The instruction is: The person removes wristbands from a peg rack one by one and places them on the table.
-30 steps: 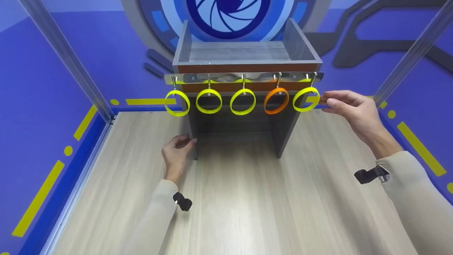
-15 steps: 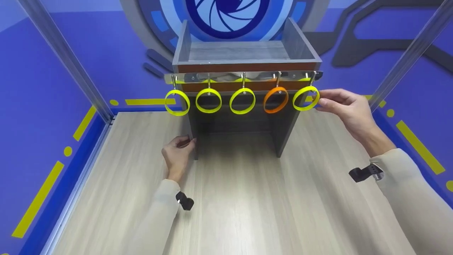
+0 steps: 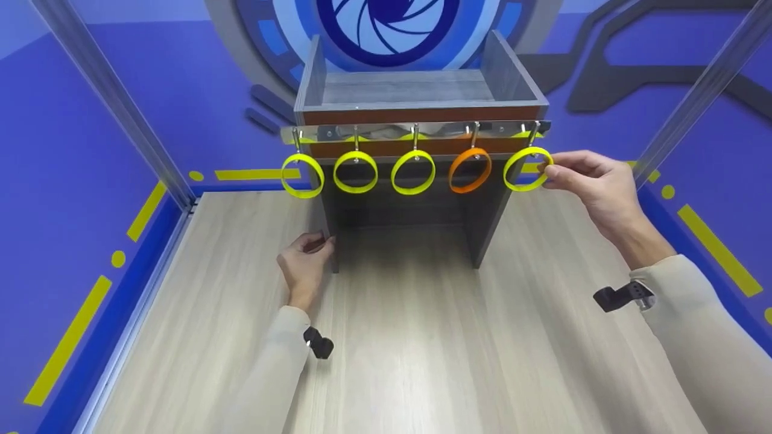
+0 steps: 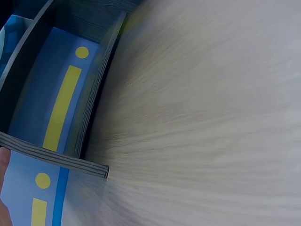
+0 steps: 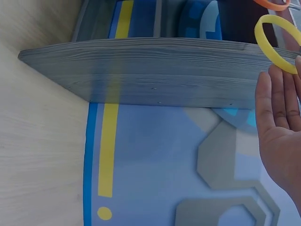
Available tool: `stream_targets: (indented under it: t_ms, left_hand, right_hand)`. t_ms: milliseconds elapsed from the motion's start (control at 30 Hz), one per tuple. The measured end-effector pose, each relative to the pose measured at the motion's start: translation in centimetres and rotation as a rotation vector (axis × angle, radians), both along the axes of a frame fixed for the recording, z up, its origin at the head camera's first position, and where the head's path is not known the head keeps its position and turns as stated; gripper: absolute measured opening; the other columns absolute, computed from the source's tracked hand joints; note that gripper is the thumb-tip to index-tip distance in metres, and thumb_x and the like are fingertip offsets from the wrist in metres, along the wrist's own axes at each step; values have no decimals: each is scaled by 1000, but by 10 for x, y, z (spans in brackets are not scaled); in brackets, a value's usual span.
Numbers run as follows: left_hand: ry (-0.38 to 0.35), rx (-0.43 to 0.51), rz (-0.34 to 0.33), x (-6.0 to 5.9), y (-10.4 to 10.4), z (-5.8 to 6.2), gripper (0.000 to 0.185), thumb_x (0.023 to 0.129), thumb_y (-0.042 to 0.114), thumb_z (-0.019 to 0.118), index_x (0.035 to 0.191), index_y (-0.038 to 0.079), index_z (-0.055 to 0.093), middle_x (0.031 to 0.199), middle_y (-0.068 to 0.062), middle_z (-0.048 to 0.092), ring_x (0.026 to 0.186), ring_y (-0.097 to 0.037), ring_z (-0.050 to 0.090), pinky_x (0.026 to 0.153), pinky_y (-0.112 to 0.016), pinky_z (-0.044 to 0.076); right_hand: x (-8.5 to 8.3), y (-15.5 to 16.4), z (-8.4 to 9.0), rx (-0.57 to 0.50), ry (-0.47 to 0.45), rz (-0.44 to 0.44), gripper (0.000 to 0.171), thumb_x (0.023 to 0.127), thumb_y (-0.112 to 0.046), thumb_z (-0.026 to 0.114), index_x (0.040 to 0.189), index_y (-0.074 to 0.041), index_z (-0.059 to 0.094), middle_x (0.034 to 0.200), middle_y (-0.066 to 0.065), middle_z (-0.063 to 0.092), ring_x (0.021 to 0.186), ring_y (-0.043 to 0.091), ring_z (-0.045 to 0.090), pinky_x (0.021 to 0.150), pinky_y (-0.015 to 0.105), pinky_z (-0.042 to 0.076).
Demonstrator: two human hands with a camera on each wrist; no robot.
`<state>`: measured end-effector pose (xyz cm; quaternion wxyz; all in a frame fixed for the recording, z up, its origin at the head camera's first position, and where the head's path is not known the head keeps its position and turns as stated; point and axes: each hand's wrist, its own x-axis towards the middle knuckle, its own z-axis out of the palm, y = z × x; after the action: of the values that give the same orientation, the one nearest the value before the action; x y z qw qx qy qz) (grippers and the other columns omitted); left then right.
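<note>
Right hand pinches the end yellow ring, not yet unhooked.
Left hand grips the stand's left panel; four other rings hang untouched.

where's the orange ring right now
In the head view the orange ring hangs on the hook rail, fourth from the left, between two yellow rings; the right hand pinches the rightmost yellow ring beside it.
</note>
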<state>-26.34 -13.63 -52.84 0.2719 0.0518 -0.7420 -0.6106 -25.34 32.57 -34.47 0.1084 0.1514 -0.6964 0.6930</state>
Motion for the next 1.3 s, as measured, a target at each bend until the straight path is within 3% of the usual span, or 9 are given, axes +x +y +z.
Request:
stream_targets:
  t_ms: [200,667,833,1033,1167,1300]
  left_hand:
    - [6,-21,20,1,2,-2,14,81,3,89,92,-1,80,91,-13,80,84,-29,79,69,-16,59]
    - [2,-22,38,-1,2,-3,14,81,1,88,92,-1,80,92,-13,80,84,-28,79,70,-16,59]
    - [13,-12,47,-1,3,-2,14,80,0,88,90,-2,79,91,-14,80,84,-29,79,70,-16,59]
    - [20,5,37,0,4,-1,13,80,-2,87,90,-3,79,90,-14,79,84,-30,80,70,-18,60]
    - [20,5,27,0,4,-1,13,80,-3,86,90,-3,78,91,-15,79,84,-30,80,71,-18,61]
    - [23,8,24,-1,4,-2,14,80,-3,86,91,-4,78,91,-16,79,85,-33,79,71,-19,61]
  right_hand:
    - [3,-4,6,-104,30,45,29,94,8,75,119,21,66,104,20,78,89,26,78,87,37,62]
    - [17,-5,17,-249,51,148,26,95,19,65,121,24,63,106,24,76,95,30,75,92,40,60]
    - [22,0,14,-250,57,161,24,95,21,63,119,23,64,106,24,76,97,30,75,91,40,60]
    - [25,9,-2,-242,56,189,25,95,24,60,119,25,63,106,25,76,97,30,75,91,41,61]
    - [27,17,-17,-163,31,163,26,97,20,62,122,26,60,107,22,76,99,29,75,93,39,60]
    - [28,22,-34,-42,-24,82,27,98,10,68,124,20,64,111,17,76,101,25,74,94,33,60]
